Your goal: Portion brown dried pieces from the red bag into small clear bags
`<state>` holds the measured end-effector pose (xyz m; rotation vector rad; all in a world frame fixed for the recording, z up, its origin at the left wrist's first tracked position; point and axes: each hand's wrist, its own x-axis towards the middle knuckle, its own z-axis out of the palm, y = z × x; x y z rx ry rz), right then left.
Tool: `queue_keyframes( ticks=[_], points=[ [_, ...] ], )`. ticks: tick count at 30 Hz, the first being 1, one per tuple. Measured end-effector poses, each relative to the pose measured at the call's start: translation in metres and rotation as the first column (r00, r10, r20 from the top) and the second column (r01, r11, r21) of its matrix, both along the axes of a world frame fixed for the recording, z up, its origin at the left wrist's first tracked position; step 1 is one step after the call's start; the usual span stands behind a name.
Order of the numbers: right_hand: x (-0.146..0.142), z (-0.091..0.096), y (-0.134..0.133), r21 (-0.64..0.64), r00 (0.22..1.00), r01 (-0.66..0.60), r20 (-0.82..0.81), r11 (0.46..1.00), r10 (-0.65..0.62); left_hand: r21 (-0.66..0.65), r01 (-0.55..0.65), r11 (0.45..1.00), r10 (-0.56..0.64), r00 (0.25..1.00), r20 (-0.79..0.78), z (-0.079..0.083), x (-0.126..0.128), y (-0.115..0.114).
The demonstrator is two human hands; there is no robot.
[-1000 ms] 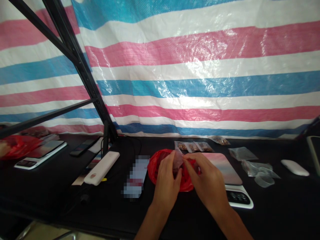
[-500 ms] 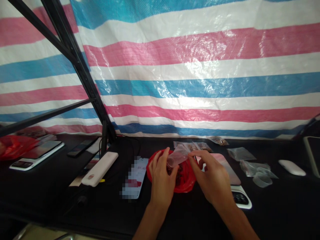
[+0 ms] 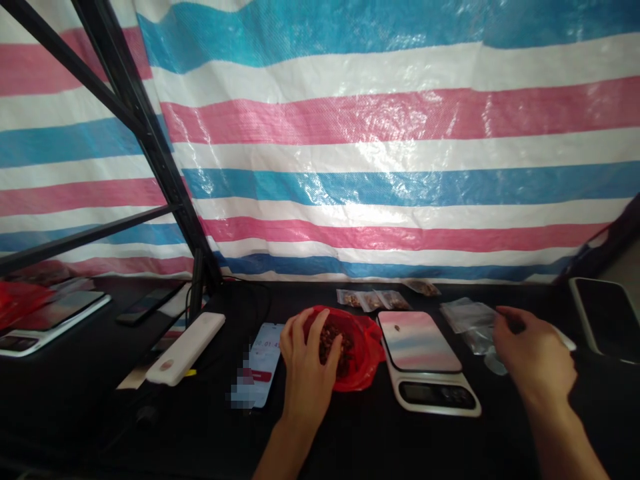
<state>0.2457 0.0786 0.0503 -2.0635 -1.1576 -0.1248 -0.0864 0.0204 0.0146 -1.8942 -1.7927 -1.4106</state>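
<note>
A striped sheet (image 3: pixel 350 157) hangs behind our black table (image 3: pixel 380 443), where we have a white scale (image 3: pixel 427 363) just right of a gaping red bag (image 3: pixel 367 373) of brown pieces (image 3: pixel 327 341). Our left hand (image 3: pixel 303 360), unclenched, spreads loosely over that bag's left side, while our right hand (image 3: pixel 537 357) is pinched together at the clear bags (image 3: pixel 470 325) right of the scale, and we cannot tell whether it grips one. Three filled sachets (image 3: pixel 373 301) lie farther back, and a dark crumb (image 3: pixel 397 328) sits on the scale.
</note>
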Motion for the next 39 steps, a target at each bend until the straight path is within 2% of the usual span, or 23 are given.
queue_keyframes(
  ticks=[3, 5, 8, 10, 13, 17, 24, 27, 29, 31, 32, 34, 37, 39],
  points=[
    [-0.012, -0.004, 0.006, 0.134, 0.991, -0.105, 0.097, 0.986, 0.092, 0.016, -0.007, 1.000, 0.007, 1.000, 0.004, -0.001, 0.001, 0.001],
    [-0.024, -0.005, 0.011, 0.161, 0.967, -0.242, 0.118, 0.957, 0.225, 0.022, -0.004, 1.000, 0.004, 1.000, 0.006, -0.002, 0.002, 0.001],
    [-0.047, -0.010, 0.017, 0.093, 0.845, -0.521, 0.196, 0.848, 0.498, 0.025, -0.012, 1.000, 0.011, 1.000, 0.012, -0.004, 0.002, 0.000],
    [-0.063, -0.015, 0.017, 0.000, 0.754, -0.624, 0.261, 0.781, 0.603, 0.023, -0.012, 1.000, 0.012, 1.000, 0.013, -0.004, 0.002, 0.000],
    [-0.080, -0.022, 0.015, -0.113, 0.687, -0.651, 0.333, 0.751, 0.646, 0.023, -0.011, 1.000, 0.011, 1.000, 0.010, -0.003, 0.000, 0.000],
    [-0.087, -0.027, 0.015, -0.165, 0.668, -0.630, 0.385, 0.759, 0.637, 0.033, -0.017, 0.999, 0.017, 1.000, 0.007, 0.001, -0.003, -0.001],
    [-0.084, -0.031, 0.017, -0.152, 0.663, -0.631, 0.402, 0.761, 0.631, 0.040, -0.047, 0.998, 0.047, 0.999, -0.001, 0.005, -0.009, -0.004],
    [-0.089, -0.022, 0.013, -0.059, 0.686, -0.670, 0.331, 0.740, 0.648, 0.050, -0.055, 0.997, 0.055, 0.998, -0.003, 0.005, -0.010, -0.005],
    [-0.100, -0.010, 0.007, 0.062, 0.679, -0.722, 0.259, 0.689, 0.687, 0.056, -0.060, 0.997, 0.060, 0.998, -0.001, 0.005, -0.010, -0.005],
    [-0.117, 0.003, -0.002, 0.165, 0.621, -0.784, 0.197, 0.598, 0.759, 0.054, -0.064, 0.997, 0.064, 0.998, -0.001, 0.005, -0.010, -0.005],
    [-0.127, 0.009, -0.007, 0.175, 0.574, -0.818, 0.173, 0.548, 0.800, 0.052, -0.064, 0.997, 0.064, 0.998, -0.002, 0.004, -0.010, -0.004],
    [-0.146, 0.016, -0.016, 0.176, 0.514, -0.855, 0.171, 0.487, 0.840, 0.045, -0.063, 0.997, 0.063, 0.998, -0.003, 0.004, -0.009, -0.004],
    [-0.166, 0.018, -0.024, 0.139, 0.454, -0.890, 0.197, 0.434, 0.869, 0.042, -0.054, 0.998, 0.054, 0.998, -0.007, 0.003, -0.008, -0.004],
    [-0.168, 0.017, -0.025, 0.135, 0.445, -0.895, 0.188, 0.426, 0.875, 0.047, -0.044, 0.998, 0.045, 0.999, -0.010, 0.003, -0.009, -0.005]
  ],
)
